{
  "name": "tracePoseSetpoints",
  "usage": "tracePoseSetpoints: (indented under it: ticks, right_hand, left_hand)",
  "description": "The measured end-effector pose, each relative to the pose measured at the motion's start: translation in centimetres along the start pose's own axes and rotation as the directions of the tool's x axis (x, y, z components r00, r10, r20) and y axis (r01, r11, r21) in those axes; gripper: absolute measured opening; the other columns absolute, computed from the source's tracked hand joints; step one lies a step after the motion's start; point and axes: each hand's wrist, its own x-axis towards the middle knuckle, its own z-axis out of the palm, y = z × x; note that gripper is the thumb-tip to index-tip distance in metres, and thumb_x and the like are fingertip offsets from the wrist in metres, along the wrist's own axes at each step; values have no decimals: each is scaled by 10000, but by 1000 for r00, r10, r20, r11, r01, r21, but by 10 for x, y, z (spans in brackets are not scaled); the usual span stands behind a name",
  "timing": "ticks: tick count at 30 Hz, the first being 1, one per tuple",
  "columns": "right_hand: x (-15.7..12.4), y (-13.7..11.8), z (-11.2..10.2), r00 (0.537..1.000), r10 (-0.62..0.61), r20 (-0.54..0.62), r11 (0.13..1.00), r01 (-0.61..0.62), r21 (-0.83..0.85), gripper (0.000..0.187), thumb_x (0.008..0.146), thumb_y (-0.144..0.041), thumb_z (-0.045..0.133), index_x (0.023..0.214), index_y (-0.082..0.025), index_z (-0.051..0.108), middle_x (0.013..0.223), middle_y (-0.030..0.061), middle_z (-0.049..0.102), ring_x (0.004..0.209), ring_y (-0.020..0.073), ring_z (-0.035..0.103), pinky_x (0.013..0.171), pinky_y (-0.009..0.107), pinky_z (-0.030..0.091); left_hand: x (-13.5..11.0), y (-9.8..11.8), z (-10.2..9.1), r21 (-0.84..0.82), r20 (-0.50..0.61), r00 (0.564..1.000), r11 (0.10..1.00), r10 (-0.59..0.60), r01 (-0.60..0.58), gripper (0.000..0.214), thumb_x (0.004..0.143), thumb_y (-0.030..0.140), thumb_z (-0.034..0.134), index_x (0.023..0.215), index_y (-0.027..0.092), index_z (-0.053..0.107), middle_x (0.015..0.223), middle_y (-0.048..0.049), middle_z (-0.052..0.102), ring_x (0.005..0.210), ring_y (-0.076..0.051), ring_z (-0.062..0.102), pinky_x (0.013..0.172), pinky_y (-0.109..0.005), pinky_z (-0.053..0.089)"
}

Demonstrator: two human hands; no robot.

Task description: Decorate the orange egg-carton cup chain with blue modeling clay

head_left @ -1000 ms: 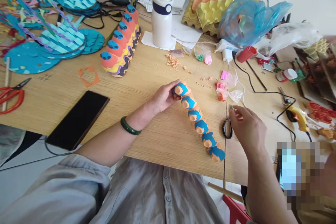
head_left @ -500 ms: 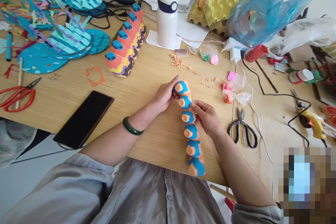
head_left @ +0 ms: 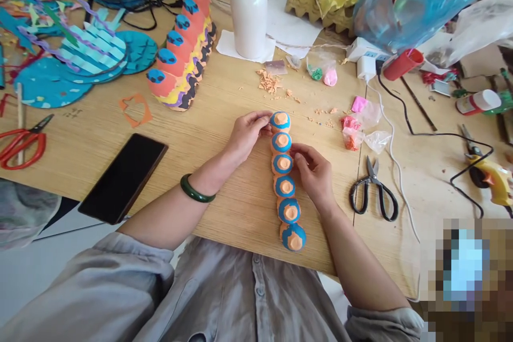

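An orange egg-carton strip with blue-ringed bumps lies lengthwise on the wooden table, running from mid-table toward the near edge. My left hand pinches its far end, fingers closed on the top bump. My right hand grips the strip's right side around the second and third bumps, fingers curled against it. A green bangle sits on my left wrist.
Black scissors lie right of my right hand. A dark phone rests at the near left edge. A larger painted carton strip, a white bottle, red scissors, a glue gun, cables and clay scraps crowd the back.
My right hand left the black scissors on the table and came over to grip the strip. The strip has swung from a diagonal to lie straight toward me.
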Motion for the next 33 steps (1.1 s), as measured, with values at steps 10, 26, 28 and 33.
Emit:
tracePoseSetpoints:
  ticks: [10,26,28,33]
  right_hand:
    - [-5,3,3,980,-188,-71,979,181,-96,217,965,-237,534,1046,-213,734,1068,81,735,945,206,705,683,317,581]
    - [1,-4,-14,921,-389,-6,839,351,-416,323,921,-103,481,910,-246,771,932,69,747,837,213,635,672,348,515]
    - [2,-3,-18,906,-422,7,810,381,-445,368,895,-53,477,925,-249,787,945,68,741,825,215,614,704,366,529]
    - [5,-5,-30,885,-406,230,737,465,-491,419,863,-22,538,1033,-276,824,1046,65,750,910,242,613,747,389,559]
  left_hand:
    - [-3,9,2,-39,-122,962,967,246,-252,124,858,100,645,907,166,738,840,1,707,782,-86,673,841,-238,552]
    - [-34,17,15,-2,209,972,994,111,-113,271,817,376,868,952,161,771,925,-49,764,687,-102,691,706,-251,590]
    - [-35,16,14,30,212,970,992,115,-124,260,837,386,847,954,165,778,932,-51,766,688,-103,693,705,-249,585]
    - [-36,15,13,116,236,957,973,169,-200,247,891,425,789,919,180,789,817,-25,727,617,-85,622,647,-232,531]
